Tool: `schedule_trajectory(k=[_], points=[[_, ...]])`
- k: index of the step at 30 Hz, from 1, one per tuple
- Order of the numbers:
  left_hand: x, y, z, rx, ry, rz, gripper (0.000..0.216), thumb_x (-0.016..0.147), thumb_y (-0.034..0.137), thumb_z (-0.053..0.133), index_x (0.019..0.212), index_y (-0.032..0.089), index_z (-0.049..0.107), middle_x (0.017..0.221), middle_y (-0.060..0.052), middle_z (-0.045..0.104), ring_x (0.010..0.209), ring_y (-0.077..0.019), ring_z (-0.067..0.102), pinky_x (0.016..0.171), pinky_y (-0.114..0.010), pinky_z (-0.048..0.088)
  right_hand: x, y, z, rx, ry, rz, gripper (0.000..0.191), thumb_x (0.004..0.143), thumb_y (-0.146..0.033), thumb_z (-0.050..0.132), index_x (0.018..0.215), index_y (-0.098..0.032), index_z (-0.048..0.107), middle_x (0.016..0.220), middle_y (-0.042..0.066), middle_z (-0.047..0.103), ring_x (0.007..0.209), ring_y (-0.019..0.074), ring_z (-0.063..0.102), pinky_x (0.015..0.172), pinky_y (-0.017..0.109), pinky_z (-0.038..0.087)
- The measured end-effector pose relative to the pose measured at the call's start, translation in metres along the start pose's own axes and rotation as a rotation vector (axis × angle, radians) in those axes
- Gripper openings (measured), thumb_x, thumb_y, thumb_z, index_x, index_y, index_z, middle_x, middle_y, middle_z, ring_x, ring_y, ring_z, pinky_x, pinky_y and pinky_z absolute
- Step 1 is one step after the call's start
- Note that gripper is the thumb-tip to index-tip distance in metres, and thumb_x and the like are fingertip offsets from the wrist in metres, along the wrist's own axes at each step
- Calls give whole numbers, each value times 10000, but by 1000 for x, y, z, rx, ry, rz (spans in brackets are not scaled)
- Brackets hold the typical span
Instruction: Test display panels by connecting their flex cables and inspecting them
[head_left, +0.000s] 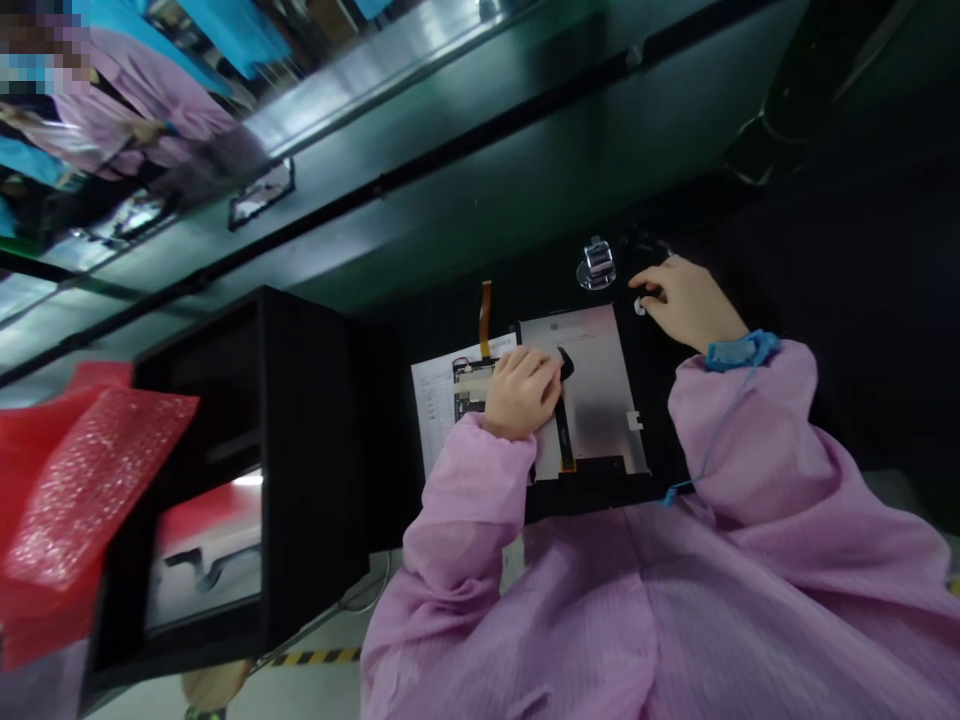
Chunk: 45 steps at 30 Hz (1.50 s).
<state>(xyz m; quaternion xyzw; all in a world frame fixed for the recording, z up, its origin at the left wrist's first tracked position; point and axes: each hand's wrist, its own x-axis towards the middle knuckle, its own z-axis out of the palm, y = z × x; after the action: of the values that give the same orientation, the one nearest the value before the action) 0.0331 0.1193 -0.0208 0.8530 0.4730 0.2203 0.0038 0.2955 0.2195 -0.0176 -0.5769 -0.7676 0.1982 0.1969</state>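
Observation:
A silver display panel (600,390) lies on the black work surface, with a white tab on its right edge. My left hand (523,392) rests over the panel's left edge, fingers bent together on a black flex cable (566,440). One curved black end of the cable sticks out past my fingertips. Partly under that hand is an opened device with its circuitry (471,385), and an orange ribbon cable (485,318) runs up from it. Beyond the panel's upper right corner, my right hand (686,302) curls its thumb and fingers at a small white piece (639,306).
A printed sheet (431,385) lies under the device. Ahead stands a clear and metal fixture (597,265). At left, a black box (315,480) holds another panel (214,570), with red bubble wrap (105,480) over its side. A co-worker in pink (142,90) is across the line.

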Motion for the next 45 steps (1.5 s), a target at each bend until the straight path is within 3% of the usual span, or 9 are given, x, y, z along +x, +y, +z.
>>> schedule_trajectory(k=[3, 7, 11, 21, 28, 36, 45], points=[[2, 3, 8, 60, -96, 22, 260, 967, 189, 488, 1039, 166, 737, 911, -84, 701, 894, -232, 606, 792, -387, 480, 1, 4, 1, -33, 5, -90, 312, 830, -114, 542, 1041, -178, 762, 1071, 110, 645, 1000, 268, 597, 886, 426, 498], [1, 2, 11, 101, -86, 36, 288, 982, 194, 478, 1102, 164, 738, 920, -82, 690, 901, -225, 596, 807, -378, 472, 0, 2, -2, -74, -31, -63, 173, 827, -133, 597, 878, -185, 755, 1025, 92, 653, 900, 231, 593, 825, 389, 505], [0, 4, 11, 147, -79, 42, 306, 997, 218, 466, 1149, 173, 728, 914, -83, 672, 899, -228, 583, 808, -374, 466, -1, -3, -7, -66, -71, -39, 99, 842, -164, 629, 847, -166, 728, 1025, 98, 645, 836, 212, 590, 777, 374, 492], [2, 8, 12, 166, -106, 8, 334, 1000, 216, 453, 1226, 185, 697, 954, -94, 650, 909, -237, 556, 849, -394, 444, -3, -3, -4, -50, -44, -108, 119, 889, -198, 583, 854, -177, 694, 969, 79, 650, 861, 224, 577, 771, 382, 454], [2, 9, 12, 160, -136, -22, 375, 1000, 204, 410, 1268, 184, 671, 985, -108, 638, 922, -248, 546, 887, -426, 443, -3, -6, -3, -78, -45, -92, 240, 956, -303, 509, 889, -163, 692, 992, 110, 624, 872, 248, 578, 752, 397, 453], [2, 9, 13, 145, -103, -17, 367, 998, 201, 420, 1258, 173, 677, 979, -102, 637, 920, -241, 548, 883, -407, 444, -4, -3, -5, -30, -77, -133, 113, 835, -219, 601, 877, -159, 687, 1028, 89, 611, 832, 213, 585, 736, 379, 468], [2, 9, 13, 108, -131, -50, 368, 994, 207, 422, 1256, 184, 679, 992, -107, 635, 935, -250, 542, 892, -430, 445, -4, -3, -6, -63, -57, -108, 158, 892, -268, 550, 837, -177, 667, 969, 74, 630, 791, 189, 563, 677, 339, 447]])
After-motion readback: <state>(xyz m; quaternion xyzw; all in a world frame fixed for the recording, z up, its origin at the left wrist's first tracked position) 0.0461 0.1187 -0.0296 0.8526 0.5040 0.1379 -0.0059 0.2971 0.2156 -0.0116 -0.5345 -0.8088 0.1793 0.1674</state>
